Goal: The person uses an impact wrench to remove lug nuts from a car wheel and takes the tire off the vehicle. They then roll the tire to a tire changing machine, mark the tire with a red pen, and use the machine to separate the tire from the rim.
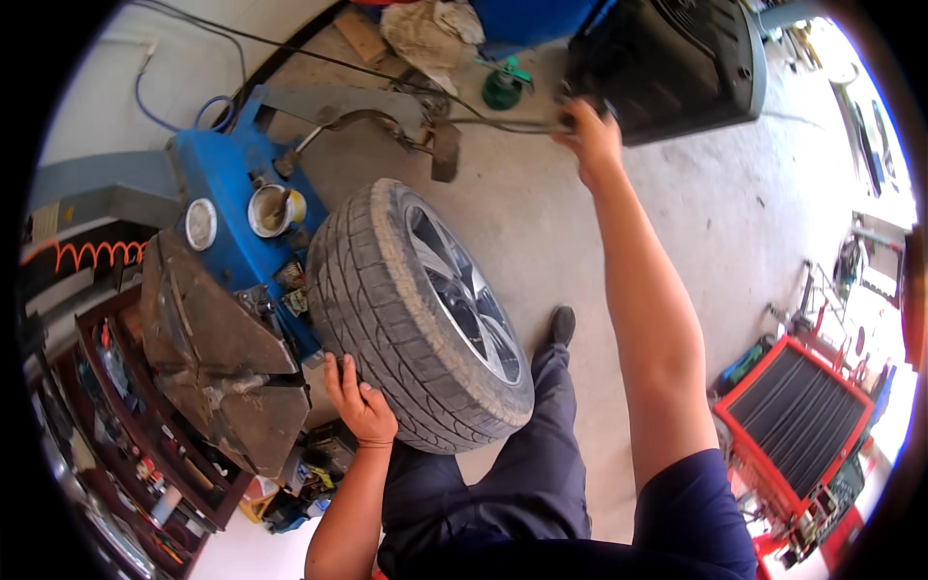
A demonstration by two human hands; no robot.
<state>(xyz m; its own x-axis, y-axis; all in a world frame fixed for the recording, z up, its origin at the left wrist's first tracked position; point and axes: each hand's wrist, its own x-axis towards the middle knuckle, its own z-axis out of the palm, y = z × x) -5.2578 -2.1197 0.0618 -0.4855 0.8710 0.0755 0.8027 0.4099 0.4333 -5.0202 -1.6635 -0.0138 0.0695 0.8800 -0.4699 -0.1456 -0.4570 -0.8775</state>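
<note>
A car tire on a five-spoke alloy wheel (358,280) leans at the blue machine (208,169) with rusty jaw plates (213,348). My left hand (362,406) rests against the tire's lower left tread, fingers extended and apart. My right hand (592,145) reaches forward with its fingers closed on a small dark object, too unclear to name, beside a large black casing (667,68). A dark hose (483,121) runs toward that hand. Two white tubs (271,211) sit on the machine, one with a tool in it.
My shoe (561,324) is on the concrete floor (715,203). A red tool trolley (793,416) stands at the right, shelves of tools (116,406) at the left. A green container (501,87), a blue drum (522,24) and rags (420,39) sit at the back.
</note>
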